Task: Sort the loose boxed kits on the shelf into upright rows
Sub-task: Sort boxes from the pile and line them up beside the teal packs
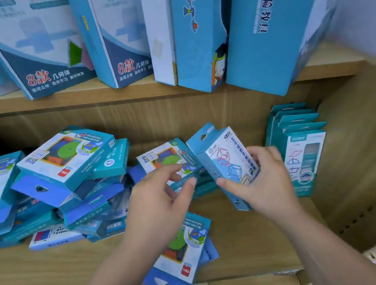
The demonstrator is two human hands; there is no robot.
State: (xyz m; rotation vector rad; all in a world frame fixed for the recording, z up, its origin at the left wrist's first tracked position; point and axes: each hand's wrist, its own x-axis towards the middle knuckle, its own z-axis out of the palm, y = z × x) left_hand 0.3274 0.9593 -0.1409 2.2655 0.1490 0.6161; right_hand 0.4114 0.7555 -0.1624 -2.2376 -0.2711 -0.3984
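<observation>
Wooden shelf [54, 269], seen from in front and above. An upper board [76, 96] is occupied by tall blue boxes [270, 30], stood on end and leaning; the right-most ones overhang its front edge.

On the left half of the wooden shelf, a heap of loose boxed kits [49, 189] is piled flat and askew, with teal and blue cartons crossed over one another at differing angles. It is topped by a carton showing a green disc.

Against the right side wall, an upright row [303, 148] of slim teal kits is stood on end, one behind another, with the hang tabs uppermost.

At the shelf front, a green-disc kit [184, 249] is laid flat and skewed. Its blue hang tab projects past the front edge, and it is partly covered by the left forearm.

Between the heap and the upright row, a stick-frame kit [226, 156] is held tilted above the shelf, its tab pointing up and to the left. It is gripped by the right hand [266, 179], with the thumb laid on the lower corner of the white face and the fingers wrapped round the far side.

The left hand [157, 201] is shown just beside it, fingers loosely bent and spread, and nothing is enclosed. Contact with the carton behind it cannot be told.
</observation>
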